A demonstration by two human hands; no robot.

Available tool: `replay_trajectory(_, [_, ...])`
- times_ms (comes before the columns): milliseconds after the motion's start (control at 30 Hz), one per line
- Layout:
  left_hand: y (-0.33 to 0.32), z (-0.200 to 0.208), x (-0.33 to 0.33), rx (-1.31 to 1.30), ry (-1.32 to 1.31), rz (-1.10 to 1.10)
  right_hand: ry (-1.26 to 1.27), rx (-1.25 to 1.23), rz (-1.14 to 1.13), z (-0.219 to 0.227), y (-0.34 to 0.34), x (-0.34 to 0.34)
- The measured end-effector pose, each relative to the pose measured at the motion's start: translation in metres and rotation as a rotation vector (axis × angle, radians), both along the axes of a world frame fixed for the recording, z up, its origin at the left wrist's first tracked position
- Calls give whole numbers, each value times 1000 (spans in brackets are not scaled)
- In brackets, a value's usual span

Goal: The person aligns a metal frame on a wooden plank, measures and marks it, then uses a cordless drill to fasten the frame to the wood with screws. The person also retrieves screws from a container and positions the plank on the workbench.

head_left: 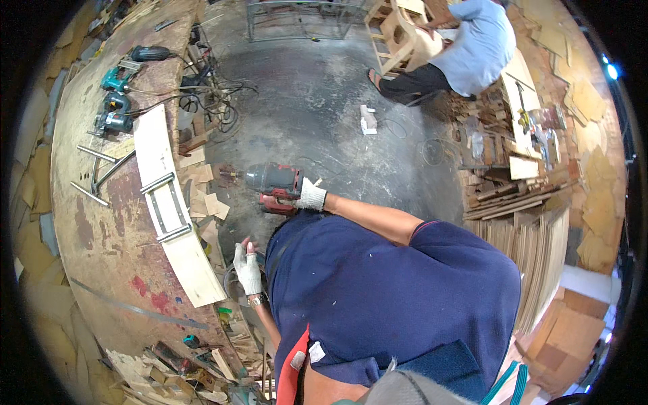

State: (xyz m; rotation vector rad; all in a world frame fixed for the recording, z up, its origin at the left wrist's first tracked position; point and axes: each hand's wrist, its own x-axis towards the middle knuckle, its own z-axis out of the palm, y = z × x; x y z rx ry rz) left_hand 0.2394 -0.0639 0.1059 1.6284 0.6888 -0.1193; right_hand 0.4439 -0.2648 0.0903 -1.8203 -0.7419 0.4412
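My right hand (312, 195), in a white glove, grips a red and black cordless drill (275, 179) by its handle, with its nose pointing left toward the workbench. Lower down, my left hand (248, 268) wears a white glove with bare fingertips and a wristwatch; its fingers are apart and hold nothing visible. Beyond the left hand, along the near edge of the worn workbench (115, 250), lies a long pale wooden board (199, 273). An H-shaped metal tube frame (166, 207) rests on that board. Another metal tube frame (101, 173) lies beside it on the bench.
Several power tools, among them a teal jigsaw (116, 121), lie at the bench's far end. Tangled cables (219, 101) hang off it to the floor. A co-worker (476, 47) bends over a wooden frame (391, 34). Stacked wood panels (526, 263) stand at right.
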Motion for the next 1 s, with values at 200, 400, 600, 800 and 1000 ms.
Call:
replay_trajectory(200, [5,9,65,-27,-68,231,487,-33,-205,63,17,67])
replay_trajectory(400, [4,36,103,363,58,413,381,50,-57,30,28,146])
replay_trajectory(600, [14,42,90,549,147,766,660,72,-86,8,43,199])
replay_trajectory(800, [69,15,52,652,261,1049,432,-249,36,21,63,220])
replay_trajectory(1000, [160,-14,-9,733,403,1180,74,-332,101,17,68,207])
